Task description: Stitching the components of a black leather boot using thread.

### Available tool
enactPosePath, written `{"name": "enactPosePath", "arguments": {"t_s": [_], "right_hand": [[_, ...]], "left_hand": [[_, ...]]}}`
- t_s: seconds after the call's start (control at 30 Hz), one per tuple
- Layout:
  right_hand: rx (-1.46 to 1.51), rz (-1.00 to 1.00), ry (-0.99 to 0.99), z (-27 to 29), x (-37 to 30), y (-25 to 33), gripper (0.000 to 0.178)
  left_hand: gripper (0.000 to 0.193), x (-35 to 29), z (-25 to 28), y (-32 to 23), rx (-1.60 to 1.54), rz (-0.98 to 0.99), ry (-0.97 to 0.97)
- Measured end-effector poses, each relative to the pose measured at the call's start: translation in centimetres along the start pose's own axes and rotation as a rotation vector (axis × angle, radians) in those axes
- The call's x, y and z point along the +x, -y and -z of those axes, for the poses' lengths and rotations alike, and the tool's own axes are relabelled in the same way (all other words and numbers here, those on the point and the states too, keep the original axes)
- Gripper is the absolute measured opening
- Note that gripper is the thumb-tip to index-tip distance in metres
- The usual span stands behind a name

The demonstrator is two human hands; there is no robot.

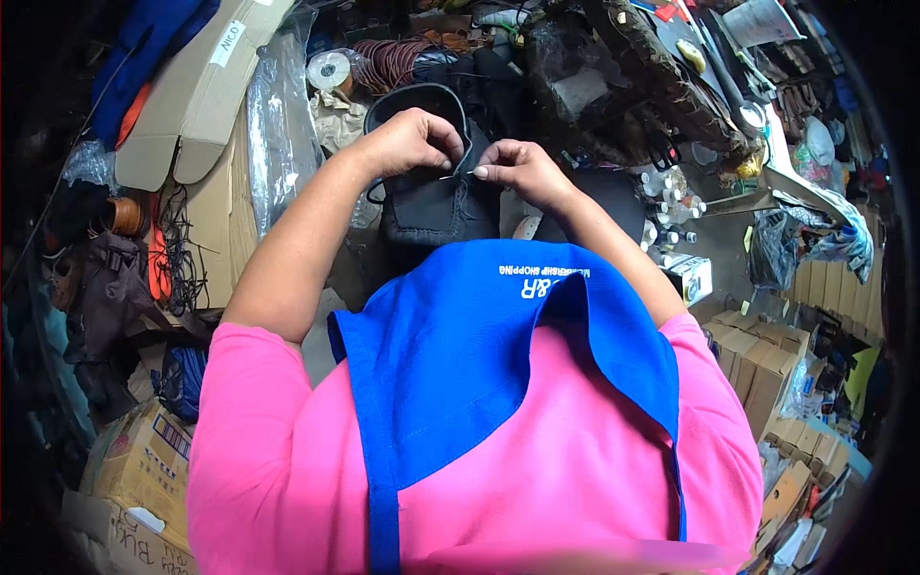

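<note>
A black boot (422,217) stands in front of me, its toe toward my body and its padded collar at the far end. Over its lacing area my left hand (414,144) is closed in a pinch, fingertips down at the edge of the opening. Close beside it, on the right, my right hand (525,172) pinches too, thumb against forefinger. A small, thin, shiny bit shows between the two sets of fingertips; it is too small to name. What each hand grips is hidden by the fingers. A dark loop sticks out on the boot's left side.
Cardboard (220,77) and a clear plastic sheet (280,134) lie to the left. Beyond the boot are a white spool (329,70) and coiled brown cord (388,62). Several small bottles (671,196) stand at right, with cardboard boxes (757,350) lower down.
</note>
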State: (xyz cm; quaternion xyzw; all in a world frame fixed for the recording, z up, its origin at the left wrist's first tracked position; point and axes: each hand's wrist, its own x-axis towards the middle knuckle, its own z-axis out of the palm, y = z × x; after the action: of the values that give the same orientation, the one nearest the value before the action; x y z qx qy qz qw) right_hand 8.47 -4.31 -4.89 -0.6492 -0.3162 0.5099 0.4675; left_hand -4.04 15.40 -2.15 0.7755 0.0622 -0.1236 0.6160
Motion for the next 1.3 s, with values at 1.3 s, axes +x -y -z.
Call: {"name": "enactPosePath", "arguments": {"t_s": [1.3], "right_hand": [[-0.625,0.219,-0.084,-4.3,1.1,1.8,0.072]], "left_hand": [[0.012,-7.0,-1.8,-3.6,-0.806,-0.496,-0.399]]}}
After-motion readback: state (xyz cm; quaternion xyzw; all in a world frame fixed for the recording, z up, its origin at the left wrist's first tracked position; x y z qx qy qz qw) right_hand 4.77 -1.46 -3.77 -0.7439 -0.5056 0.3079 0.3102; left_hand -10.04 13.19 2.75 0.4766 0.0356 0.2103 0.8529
